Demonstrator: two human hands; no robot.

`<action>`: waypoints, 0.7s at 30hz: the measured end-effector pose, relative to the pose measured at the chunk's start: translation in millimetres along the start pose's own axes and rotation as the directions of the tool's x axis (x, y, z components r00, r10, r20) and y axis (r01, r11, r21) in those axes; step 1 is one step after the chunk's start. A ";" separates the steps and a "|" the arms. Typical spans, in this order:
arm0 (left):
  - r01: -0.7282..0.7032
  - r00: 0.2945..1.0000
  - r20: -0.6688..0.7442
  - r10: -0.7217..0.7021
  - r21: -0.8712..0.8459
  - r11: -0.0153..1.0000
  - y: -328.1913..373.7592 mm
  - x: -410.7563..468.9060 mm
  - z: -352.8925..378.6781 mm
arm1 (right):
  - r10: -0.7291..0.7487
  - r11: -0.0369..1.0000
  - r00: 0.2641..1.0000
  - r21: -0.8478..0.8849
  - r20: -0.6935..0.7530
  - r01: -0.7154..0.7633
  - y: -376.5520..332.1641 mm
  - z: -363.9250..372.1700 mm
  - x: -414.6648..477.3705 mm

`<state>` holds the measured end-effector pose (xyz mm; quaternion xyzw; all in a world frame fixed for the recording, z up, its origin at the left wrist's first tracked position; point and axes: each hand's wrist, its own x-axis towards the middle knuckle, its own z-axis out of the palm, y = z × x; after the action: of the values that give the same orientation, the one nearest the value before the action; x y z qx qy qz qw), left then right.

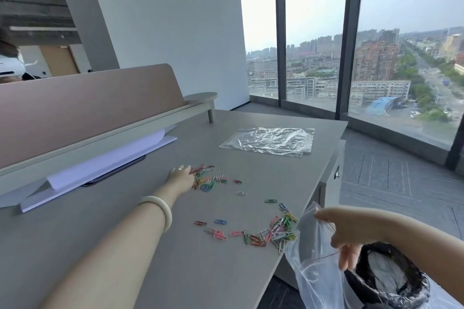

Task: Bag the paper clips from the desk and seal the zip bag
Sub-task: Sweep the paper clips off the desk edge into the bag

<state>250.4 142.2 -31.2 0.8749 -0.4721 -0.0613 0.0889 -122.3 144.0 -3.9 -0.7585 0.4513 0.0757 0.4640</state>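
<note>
Coloured paper clips lie scattered on the grey desk (150,246) in two groups: a far cluster (204,179) and a bigger heap (273,232) at the desk's right edge. My left hand (180,178) rests flat against the left side of the far cluster, fingers spread. My right hand (344,236) pinches the rim of a clear zip bag (316,266), which hangs open just below the desk edge beside the near heap. A few single clips lie between the groups.
A second clear zip bag (270,142) lies flat at the far right of the desk. White paper sheets (105,165) sit under the divider panel (88,103) on the left. A black-lined waste bin (386,278) stands on the floor beneath my right hand.
</note>
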 end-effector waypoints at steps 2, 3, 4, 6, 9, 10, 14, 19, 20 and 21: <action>0.015 0.999 0.032 -0.016 0.039 0.999 -6.4 14.0 2.1 | 0.014 1.000 1.000 -0.006 0.000 -0.014 2.6 0.3 5.8; 0.015 0.999 0.048 -0.017 0.048 0.999 -5.9 18.3 2.7 | 0.026 1.000 1.000 -0.004 -0.003 -0.026 3.9 1.0 8.8; 0.016 0.998 0.064 -0.019 0.049 0.999 -4.2 21.9 3.6 | 0.035 0.999 0.999 0.004 -0.005 -0.035 4.7 0.7 10.7; 0.016 0.994 0.104 -0.020 0.039 0.999 1.6 29.5 2.9 | 0.030 0.999 1.000 0.024 0.005 -0.030 5.2 -2.0 12.4; 0.020 0.989 0.143 -0.029 0.061 0.998 6.5 46.5 5.1 | 0.025 1.000 1.000 0.004 0.019 -0.025 7.3 -8.5 10.6; -0.013 0.987 0.158 0.001 0.078 0.997 10.0 49.3 8.2 | 0.021 1.000 1.000 -0.012 0.020 -0.021 8.0 -11.0 11.1; -0.177 0.980 0.099 0.175 0.018 0.984 31.9 45.9 25.2 | 0.054 0.997 0.998 0.058 0.010 -0.055 1.5 -9.2 8.5; -0.341 0.933 0.086 0.349 -0.096 0.935 54.8 13.1 32.5 | 0.039 0.997 0.998 0.066 -0.050 -0.036 -10.7 -1.9 0.2; -0.383 0.914 0.099 0.394 -0.113 0.917 59.9 3.0 34.1 | 0.059 0.994 0.997 0.094 -0.056 -0.053 -11.4 -0.4 0.8; -0.406 0.896 0.132 0.424 -0.142 0.903 65.4 -10.4 34.0 | 0.077 0.989 0.995 0.135 -0.060 -0.069 -10.9 0.2 2.9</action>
<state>184.9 112.4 -50.2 0.7399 -0.6493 -0.1367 0.1104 -112.3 144.1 1.4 -0.7111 0.4977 0.0377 0.4952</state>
